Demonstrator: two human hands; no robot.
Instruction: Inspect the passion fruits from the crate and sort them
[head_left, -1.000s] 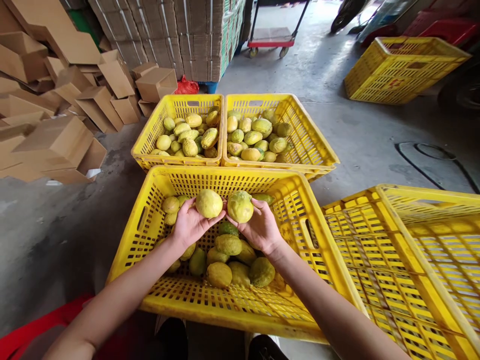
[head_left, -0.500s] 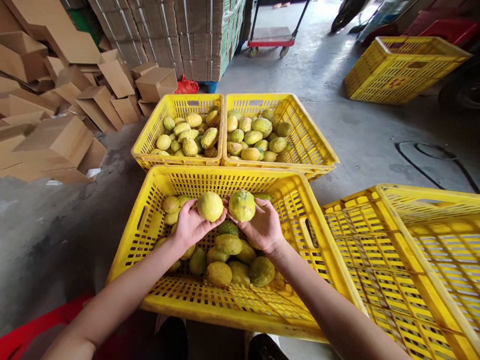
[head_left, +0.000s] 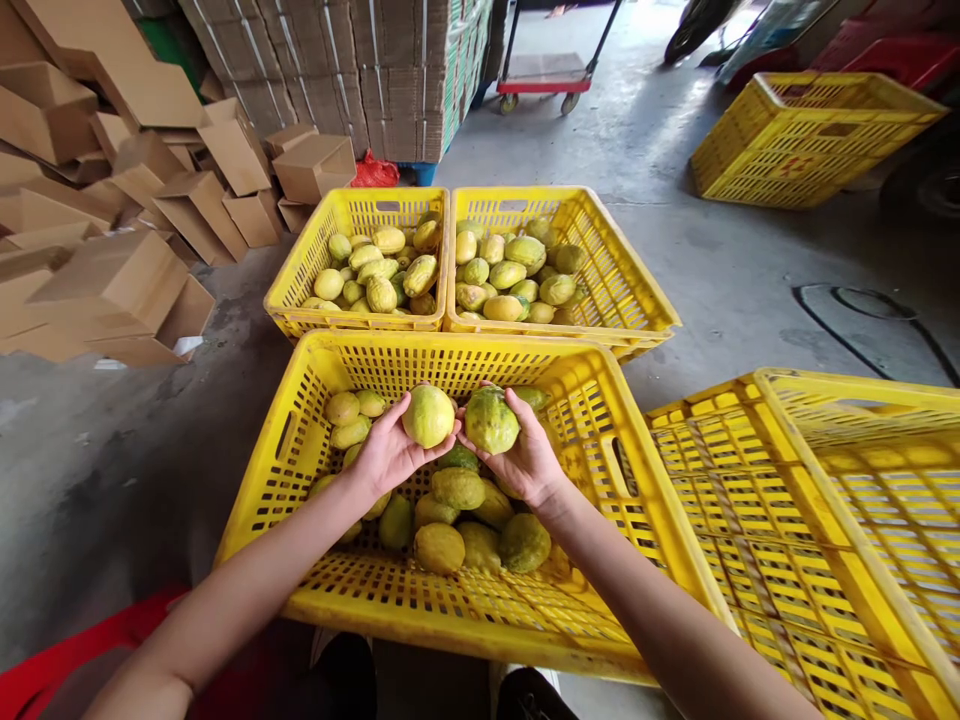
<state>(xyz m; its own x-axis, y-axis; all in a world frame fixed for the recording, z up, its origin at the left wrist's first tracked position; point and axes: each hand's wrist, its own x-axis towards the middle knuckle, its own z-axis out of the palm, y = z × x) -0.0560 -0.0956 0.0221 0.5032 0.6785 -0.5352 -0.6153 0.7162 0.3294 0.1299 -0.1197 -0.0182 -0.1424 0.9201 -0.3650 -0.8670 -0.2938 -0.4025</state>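
My left hand (head_left: 388,452) is closed around a yellow-green papaya (head_left: 428,416), seen end-on. A greener, blotched papaya (head_left: 491,420) sits in the grip of my right hand (head_left: 531,462). Both fruits are held side by side, slightly apart, above a yellow plastic crate (head_left: 300,600). Inside that crate lie several more papayas (head_left: 439,548), yellow to dark green, partly hidden under my hands and forearms.
Beyond it, a left crate (head_left: 281,290) and a right crate (head_left: 630,275) hold more papayas. Another yellow crate (head_left: 765,480) stands at right, one more (head_left: 787,150) farther back. Cardboard boxes (head_left: 112,290) pile up at left. A red-edged trolley (head_left: 544,75) and black cable (head_left: 877,310) are on the floor.
Both papayas have been turned in my hands, showing different sides. They have shifted slightly to the right, and the right one now shows a darker green face.
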